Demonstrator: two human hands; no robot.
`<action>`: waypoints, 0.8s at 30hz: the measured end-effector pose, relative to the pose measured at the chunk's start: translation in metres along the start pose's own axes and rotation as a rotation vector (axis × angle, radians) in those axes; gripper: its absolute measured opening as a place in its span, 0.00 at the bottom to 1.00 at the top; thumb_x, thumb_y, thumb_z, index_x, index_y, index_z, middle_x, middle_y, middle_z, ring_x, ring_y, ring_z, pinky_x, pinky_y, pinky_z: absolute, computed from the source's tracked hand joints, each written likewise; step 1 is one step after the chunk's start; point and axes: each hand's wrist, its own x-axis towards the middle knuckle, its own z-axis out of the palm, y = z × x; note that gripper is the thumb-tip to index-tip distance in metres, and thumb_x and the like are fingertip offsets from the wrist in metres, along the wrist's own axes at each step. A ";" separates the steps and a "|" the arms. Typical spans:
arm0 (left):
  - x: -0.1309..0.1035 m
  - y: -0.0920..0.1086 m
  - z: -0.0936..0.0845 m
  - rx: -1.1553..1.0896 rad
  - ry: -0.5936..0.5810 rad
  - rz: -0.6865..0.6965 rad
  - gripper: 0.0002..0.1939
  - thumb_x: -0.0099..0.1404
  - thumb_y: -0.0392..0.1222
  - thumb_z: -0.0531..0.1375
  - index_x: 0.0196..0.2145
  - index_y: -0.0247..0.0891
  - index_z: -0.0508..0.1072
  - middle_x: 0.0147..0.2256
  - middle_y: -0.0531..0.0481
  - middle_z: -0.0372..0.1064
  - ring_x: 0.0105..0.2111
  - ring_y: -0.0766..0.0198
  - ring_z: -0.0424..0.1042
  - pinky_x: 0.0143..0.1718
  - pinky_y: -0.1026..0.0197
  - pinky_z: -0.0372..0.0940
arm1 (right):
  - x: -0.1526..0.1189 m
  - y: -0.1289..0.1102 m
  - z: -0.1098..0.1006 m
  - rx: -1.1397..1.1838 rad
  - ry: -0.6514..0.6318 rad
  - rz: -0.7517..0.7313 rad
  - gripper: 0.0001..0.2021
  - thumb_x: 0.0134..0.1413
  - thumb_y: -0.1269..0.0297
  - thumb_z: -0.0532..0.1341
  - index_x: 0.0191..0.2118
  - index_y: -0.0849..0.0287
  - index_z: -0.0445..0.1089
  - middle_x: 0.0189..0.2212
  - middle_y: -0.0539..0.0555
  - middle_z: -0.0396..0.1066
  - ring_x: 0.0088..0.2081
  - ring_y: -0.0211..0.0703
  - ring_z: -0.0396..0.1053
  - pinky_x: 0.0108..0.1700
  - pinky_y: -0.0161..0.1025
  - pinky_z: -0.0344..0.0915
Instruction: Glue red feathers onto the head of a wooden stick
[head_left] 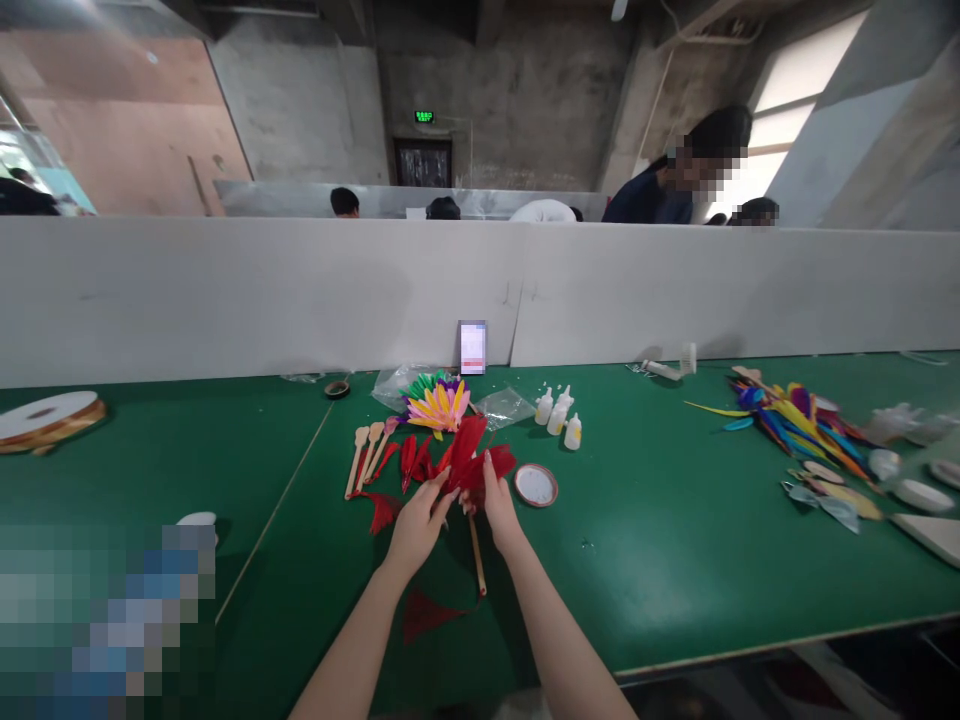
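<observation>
Both my hands are closed around a red feather piece [471,452] at the middle of the table. My left hand [420,515] pinches its left side, and my right hand [499,505] grips it from the right. A wooden stick [478,560] points down from between my hands, with a red tassel [429,614] lying near its lower end. Left of my hands are wooden sticks with broad heads [358,460], red feathers [408,462] and another red tassel [383,513]. Just right of the feather piece sits a round dish of white stuff [536,485].
Pink and yellow feathers [439,408] lie behind my hands, near white bottles [556,415] and a propped phone [473,348]. Colourful feathers [802,425] spread at the right. A ribbon roll [49,418] is far left. A white partition [300,290] borders the green table [660,560].
</observation>
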 end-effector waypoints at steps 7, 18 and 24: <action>0.001 0.002 0.001 -0.053 0.071 -0.033 0.21 0.64 0.48 0.49 0.52 0.41 0.67 0.45 0.45 0.68 0.44 0.57 0.69 0.45 0.58 0.63 | -0.001 0.000 0.003 -0.070 -0.022 -0.046 0.32 0.49 0.35 0.48 0.18 0.60 0.69 0.13 0.53 0.66 0.14 0.37 0.59 0.18 0.36 0.54; 0.000 0.006 -0.001 0.037 0.165 -0.042 0.18 0.59 0.52 0.56 0.41 0.40 0.73 0.40 0.45 0.71 0.36 0.57 0.70 0.39 0.59 0.62 | -0.004 0.003 0.004 -0.168 -0.022 -0.120 0.29 0.48 0.36 0.50 0.19 0.58 0.65 0.14 0.51 0.65 0.16 0.39 0.60 0.20 0.36 0.58; 0.003 0.008 0.002 -0.155 0.138 -0.131 0.16 0.56 0.55 0.57 0.30 0.39 0.73 0.21 0.52 0.67 0.22 0.63 0.64 0.24 0.65 0.56 | -0.007 0.003 0.005 -0.214 -0.055 -0.135 0.29 0.48 0.35 0.49 0.19 0.58 0.64 0.13 0.51 0.64 0.16 0.39 0.61 0.20 0.36 0.59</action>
